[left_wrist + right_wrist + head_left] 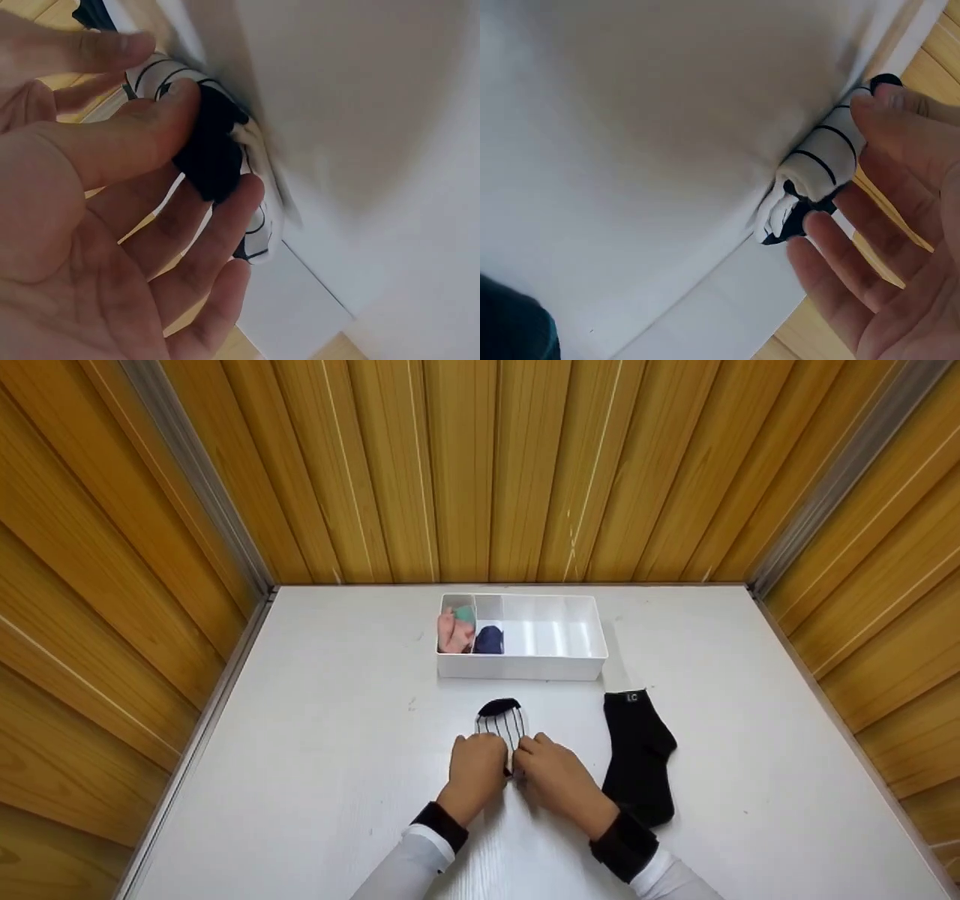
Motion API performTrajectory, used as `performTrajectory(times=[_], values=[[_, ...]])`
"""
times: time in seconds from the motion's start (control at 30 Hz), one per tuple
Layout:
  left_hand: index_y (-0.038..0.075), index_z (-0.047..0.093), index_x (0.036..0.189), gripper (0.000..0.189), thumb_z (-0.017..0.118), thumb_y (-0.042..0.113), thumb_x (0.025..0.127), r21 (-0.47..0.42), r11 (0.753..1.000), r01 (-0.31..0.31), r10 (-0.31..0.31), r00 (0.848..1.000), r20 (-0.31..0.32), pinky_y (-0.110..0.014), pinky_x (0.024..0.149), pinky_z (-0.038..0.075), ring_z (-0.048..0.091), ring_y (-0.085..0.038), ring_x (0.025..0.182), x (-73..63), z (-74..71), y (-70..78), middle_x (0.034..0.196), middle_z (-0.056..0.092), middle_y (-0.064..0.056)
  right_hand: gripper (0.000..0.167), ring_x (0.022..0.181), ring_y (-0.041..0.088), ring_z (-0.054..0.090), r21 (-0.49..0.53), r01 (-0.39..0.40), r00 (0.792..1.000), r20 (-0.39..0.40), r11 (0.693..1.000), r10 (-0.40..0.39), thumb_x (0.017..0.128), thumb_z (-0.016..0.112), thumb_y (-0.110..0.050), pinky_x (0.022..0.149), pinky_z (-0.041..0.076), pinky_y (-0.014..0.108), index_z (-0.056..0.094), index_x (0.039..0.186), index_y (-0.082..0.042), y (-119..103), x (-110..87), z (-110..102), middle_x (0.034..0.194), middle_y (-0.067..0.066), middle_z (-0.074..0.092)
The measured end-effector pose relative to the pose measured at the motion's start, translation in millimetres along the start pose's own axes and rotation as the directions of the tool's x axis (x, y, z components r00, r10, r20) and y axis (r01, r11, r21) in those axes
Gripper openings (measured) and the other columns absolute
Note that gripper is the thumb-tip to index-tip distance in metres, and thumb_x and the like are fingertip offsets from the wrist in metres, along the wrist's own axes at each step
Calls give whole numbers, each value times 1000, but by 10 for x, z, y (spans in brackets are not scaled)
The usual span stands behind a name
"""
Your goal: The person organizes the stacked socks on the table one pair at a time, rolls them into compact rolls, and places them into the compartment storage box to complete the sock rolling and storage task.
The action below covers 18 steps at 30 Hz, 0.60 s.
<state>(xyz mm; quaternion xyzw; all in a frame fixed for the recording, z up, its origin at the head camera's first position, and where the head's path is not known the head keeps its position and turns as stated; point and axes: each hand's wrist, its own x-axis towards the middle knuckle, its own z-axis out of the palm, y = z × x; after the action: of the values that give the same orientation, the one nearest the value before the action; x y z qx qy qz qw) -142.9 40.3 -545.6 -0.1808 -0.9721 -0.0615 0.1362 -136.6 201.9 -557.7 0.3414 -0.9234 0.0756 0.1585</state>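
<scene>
A white sock with thin black stripes and black ends [501, 724] lies partly rolled on the table, in front of the box. My left hand [477, 774] grips the near, rolled end from the left; in the left wrist view its thumb presses a black part of the sock [214, 146] against the fingers. From the right, my right hand [561, 781] pinches the same roll. The right wrist view shows the striped roll [826, 154] between that thumb and the fingers. A black sock [639, 757] lies flat beside my right hand, with a small label at its cuff.
Behind the hands stands a white divided box [521, 667]. Its left compartment holds a pink piece [454, 631] and a green piece [465, 613] of fabric; a navy rolled piece [490, 640] sits in the adjoining one. Wood-patterned walls [517, 472] enclose the white table [315, 750].
</scene>
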Motion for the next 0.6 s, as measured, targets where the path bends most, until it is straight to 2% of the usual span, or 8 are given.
performTrajectory(times=[0.17, 0.3, 0.47, 0.6], values=[[19, 68, 63, 20, 87, 24, 69, -78, 997, 18, -14, 998, 57, -42, 65, 51, 67, -23, 66, 5, -9, -20, 71, 71, -1, 26, 74, 16, 56, -25, -36, 999, 7, 999, 36, 70, 80, -2, 55, 46, 27, 62, 83, -16, -29, -14, 8, 80, -4, 62], [20, 71, 64, 17, 85, 25, 72, -124, 992, 24, -10, 994, 107, -42, 66, 51, 67, -22, 66, 20, -23, -51, 71, 72, 0, 22, 73, 16, 60, 39, -70, 997, 38, 997, 68, 73, 79, -2, 54, 47, 28, 67, 84, -17, -15, 2, 7, 80, -5, 67], [21, 78, 68, 8, 84, 22, 74, -207, 978, 28, 2, 990, 142, -46, 70, 52, 67, -21, 67, 23, -58, -103, 72, 73, 1, 19, 76, 15, 64, 128, -94, 994, 71, 987, 85, 76, 78, -2, 61, 52, 29, 76, 86, -18, 24, 34, 18, 83, -7, 72], [18, 75, 66, 13, 86, 23, 72, -199, 980, 19, 12, 988, 153, -48, 72, 52, 65, -22, 68, 21, -52, -103, 73, 71, 1, 18, 78, 15, 64, 165, -108, 992, 79, 980, 96, 78, 77, -1, 65, 53, 30, 78, 87, -17, 44, 51, 26, 84, -6, 73]])
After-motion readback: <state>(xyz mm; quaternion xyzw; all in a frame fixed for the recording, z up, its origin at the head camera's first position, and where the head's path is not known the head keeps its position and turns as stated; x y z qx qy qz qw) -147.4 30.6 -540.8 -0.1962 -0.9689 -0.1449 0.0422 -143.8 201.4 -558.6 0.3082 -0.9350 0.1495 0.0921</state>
